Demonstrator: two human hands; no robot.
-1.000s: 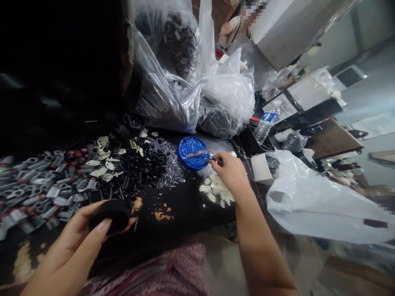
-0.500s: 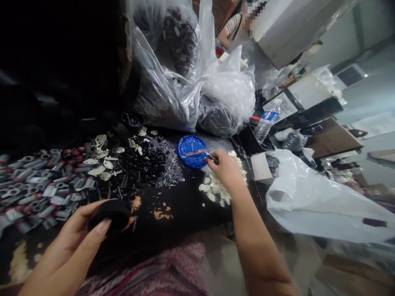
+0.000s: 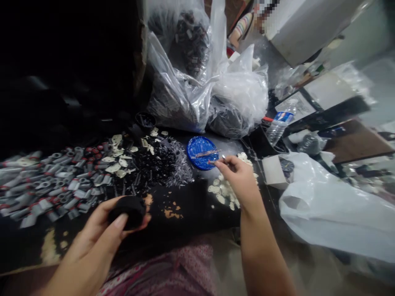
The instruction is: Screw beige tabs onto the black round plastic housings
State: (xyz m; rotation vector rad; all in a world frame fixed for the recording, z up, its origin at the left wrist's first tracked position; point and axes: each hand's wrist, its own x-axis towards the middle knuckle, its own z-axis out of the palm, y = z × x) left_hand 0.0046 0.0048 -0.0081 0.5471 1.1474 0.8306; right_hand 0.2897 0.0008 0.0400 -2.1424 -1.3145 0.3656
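My left hand [image 3: 101, 230] is wrapped round a round black part [image 3: 128, 212] over the table's near edge. At the right side of a blue lid [image 3: 202, 150] smeared with something shiny, my right hand [image 3: 236, 172] pinches a small thin tool [image 3: 212, 162]. A brownish stick [image 3: 205, 153] lies across the lid. Under and beside my right hand is a pile of cream flat pieces [image 3: 220, 191]. Left of the lid spread grey slivers [image 3: 182, 164], black springs and small black parts [image 3: 154, 164].
Grey cylinders with red rings [image 3: 61, 193] cover the left of the table. Plastic bags of parts [image 3: 182, 94] stand behind. At right are a bottle [image 3: 281, 123], a small white box [image 3: 274, 170] and a white bag [image 3: 333, 205]. A person's striped sleeve [image 3: 243, 25] shows at the top.
The view has shifted, so most things appear further right. My right hand's tool has drawn back slightly toward the lid's right edge. My left hand still holds the black part.
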